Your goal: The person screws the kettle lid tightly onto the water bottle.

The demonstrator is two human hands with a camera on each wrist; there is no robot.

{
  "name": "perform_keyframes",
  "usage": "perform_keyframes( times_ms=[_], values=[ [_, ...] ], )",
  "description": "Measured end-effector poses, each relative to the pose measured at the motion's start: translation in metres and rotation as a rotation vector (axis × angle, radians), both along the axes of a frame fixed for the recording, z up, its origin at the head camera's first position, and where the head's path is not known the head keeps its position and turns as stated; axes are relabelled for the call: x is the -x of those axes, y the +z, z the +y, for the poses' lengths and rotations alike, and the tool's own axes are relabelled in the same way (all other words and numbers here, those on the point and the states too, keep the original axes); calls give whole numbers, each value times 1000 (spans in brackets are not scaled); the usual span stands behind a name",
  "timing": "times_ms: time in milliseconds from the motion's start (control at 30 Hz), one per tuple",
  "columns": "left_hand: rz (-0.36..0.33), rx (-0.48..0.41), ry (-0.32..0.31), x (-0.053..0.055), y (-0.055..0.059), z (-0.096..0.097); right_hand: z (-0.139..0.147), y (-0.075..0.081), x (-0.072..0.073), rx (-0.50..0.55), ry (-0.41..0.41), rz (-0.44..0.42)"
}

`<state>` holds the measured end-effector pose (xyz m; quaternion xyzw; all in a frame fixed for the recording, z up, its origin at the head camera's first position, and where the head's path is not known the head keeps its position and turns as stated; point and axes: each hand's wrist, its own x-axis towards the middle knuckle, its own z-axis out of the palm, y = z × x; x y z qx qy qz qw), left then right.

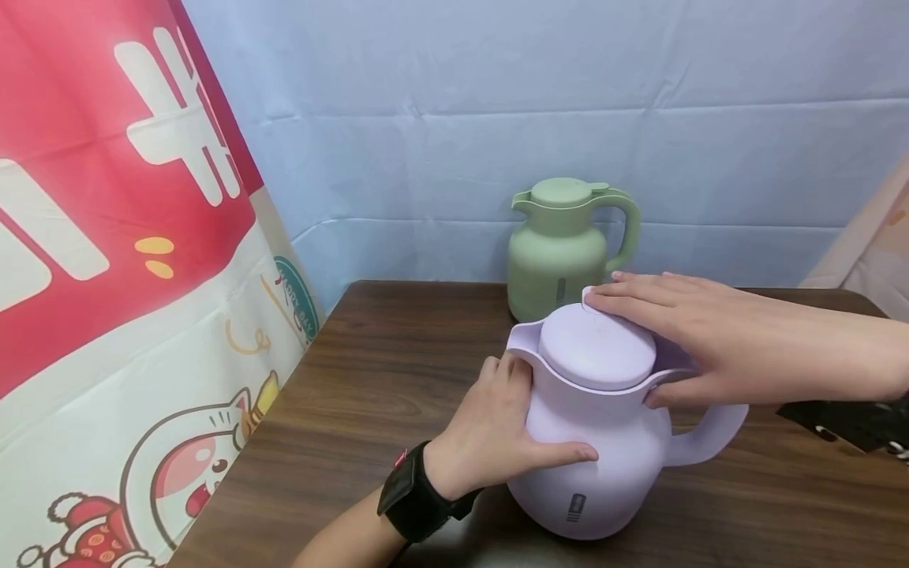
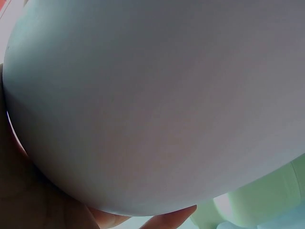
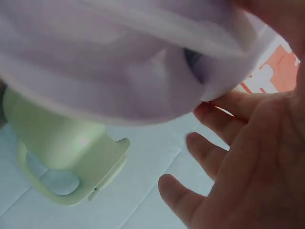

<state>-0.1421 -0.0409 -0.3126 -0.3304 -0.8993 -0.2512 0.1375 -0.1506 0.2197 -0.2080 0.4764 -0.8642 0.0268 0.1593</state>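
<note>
A lilac insulated jug (image 1: 589, 442) stands upright on the table, its spout toward the left and its handle (image 1: 710, 442) toward the right. My left hand (image 1: 500, 434) grips the left side of its body, thumb across the front. In the left wrist view the jug's smooth body (image 2: 157, 105) fills most of the picture. My right hand (image 1: 682, 331) spans the round lid (image 1: 596, 347), with fingertips by the lid's tab at the back and the thumb at the rim on the right. Up close in the right wrist view, the other fingers (image 3: 209, 157) spread apart, off the jug.
Behind the lilac jug stands a green jug (image 1: 557, 244) of the same shape, near the back edge of the brown wooden table (image 1: 398, 355). Pale blue cloth (image 1: 426, 142) hangs behind, and a printed cloth (image 1: 163, 331) at the left. Something black (image 1: 845, 422) lies partly under the right forearm.
</note>
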Motion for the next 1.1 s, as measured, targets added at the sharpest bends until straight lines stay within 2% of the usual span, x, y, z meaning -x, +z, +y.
perform_keyframes(
  times_ms=[100, 333, 533, 700, 1100],
  values=[
    [-3, 3, 2, 0, 0, 1, 5, -3, 2, 12, 29, -26],
    [6, 1, -2, 0, 0, 0, 8, -8, 5, 48, 21, -48],
    [14, 0, -3, -1, -1, 0, 6, -5, 2, 40, -23, -18],
    [5, 3, 4, -1, -1, 0, 5, -6, 4, 48, -4, 21],
    [-3, 1, -7, 2, -1, 1, 3, -2, -2, 67, -9, 39]
  ],
)
